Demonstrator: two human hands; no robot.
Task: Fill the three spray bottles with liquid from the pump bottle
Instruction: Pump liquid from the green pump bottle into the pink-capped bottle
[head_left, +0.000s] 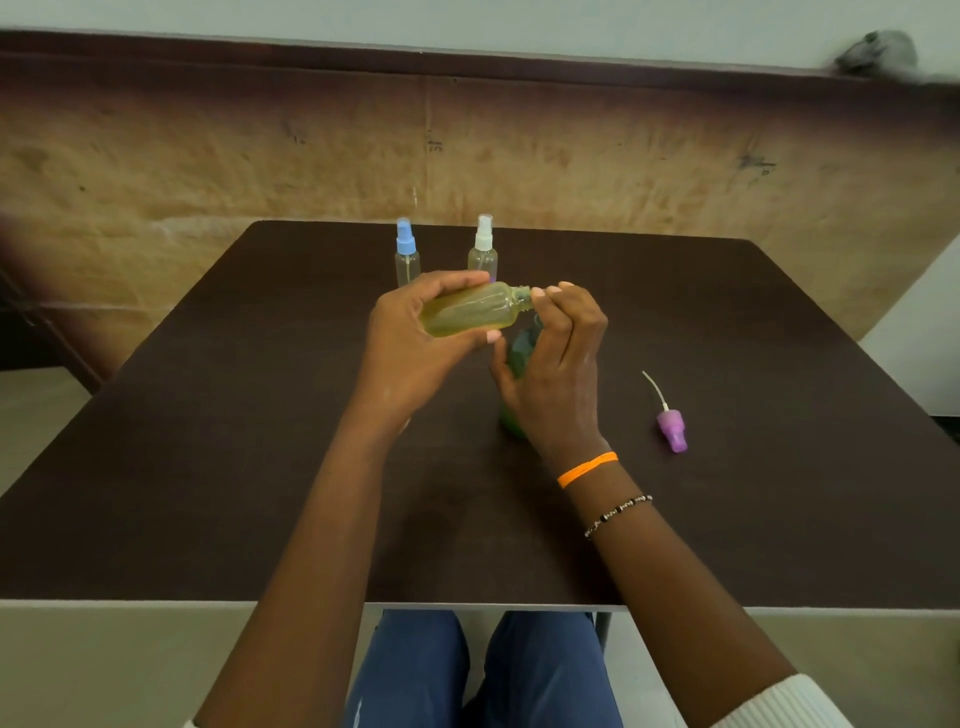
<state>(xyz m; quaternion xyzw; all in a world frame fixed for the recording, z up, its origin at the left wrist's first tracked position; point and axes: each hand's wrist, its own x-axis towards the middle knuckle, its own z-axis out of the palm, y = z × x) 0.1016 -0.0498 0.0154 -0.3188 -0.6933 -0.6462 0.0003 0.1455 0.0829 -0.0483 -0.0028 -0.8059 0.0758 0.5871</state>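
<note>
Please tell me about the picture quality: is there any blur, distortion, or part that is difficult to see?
Head view: wide-angle distortion bends the table edges and the wall line; the grey object at the top right corner is smeared; the green pump bottle is dim and mostly hidden behind the right hand; the open spray bottle in the left hand is fairly sharp; lighting is soft, without harsh glare.

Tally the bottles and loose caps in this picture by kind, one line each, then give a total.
Capped spray bottles: 2, blue-capped and white-capped
Uncapped spray bottles: 1, in left hand
Green pump bottles: 1, mostly hidden by right hand
Loose purple spray caps: 1
Total: 5
</note>
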